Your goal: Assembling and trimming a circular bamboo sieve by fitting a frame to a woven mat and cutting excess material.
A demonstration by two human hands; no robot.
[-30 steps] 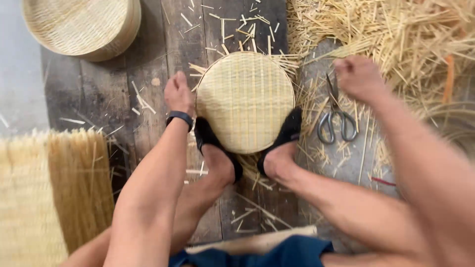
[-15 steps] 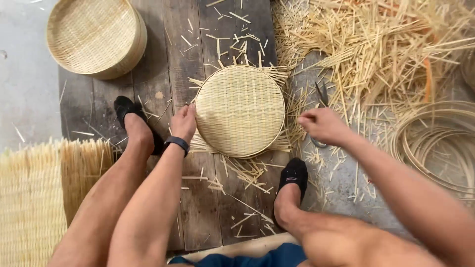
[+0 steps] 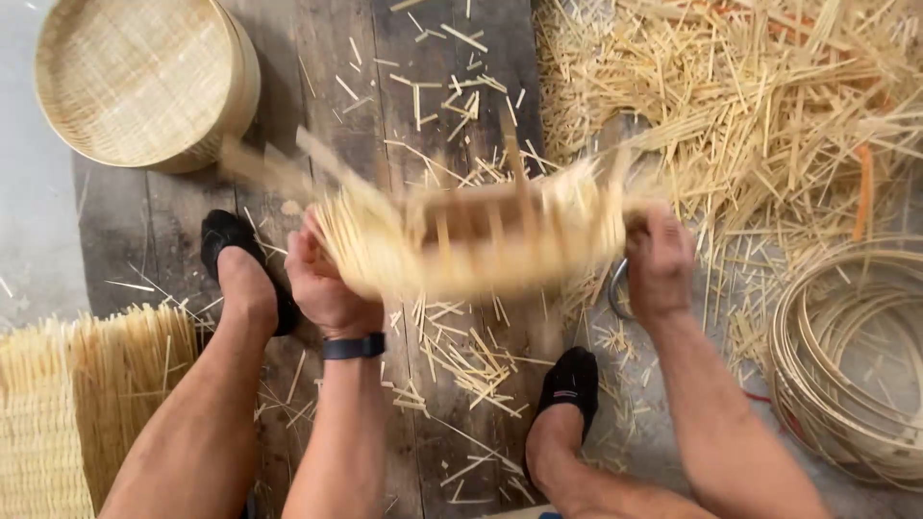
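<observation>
I read the woven disc (image 3: 471, 240) as motion-blurred; beside it, scissors (image 3: 615, 288) sit mostly hidden behind my right hand (image 3: 659, 264).

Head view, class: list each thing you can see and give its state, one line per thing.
Woven tray: lifted, blurred, held at both sides.
Left hand: gripping tray.
Right hand: gripping tray.
Round basket: upright on boards.
Coiled hoops: lying flat.
Straw offcuts: scattered.

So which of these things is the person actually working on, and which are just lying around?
In hand:
- blurred woven tray, gripped by left hand and right hand

Lying about:
- finished round basket
- woven mat
- coiled hoops
- strip offcuts
- plank floor
</observation>
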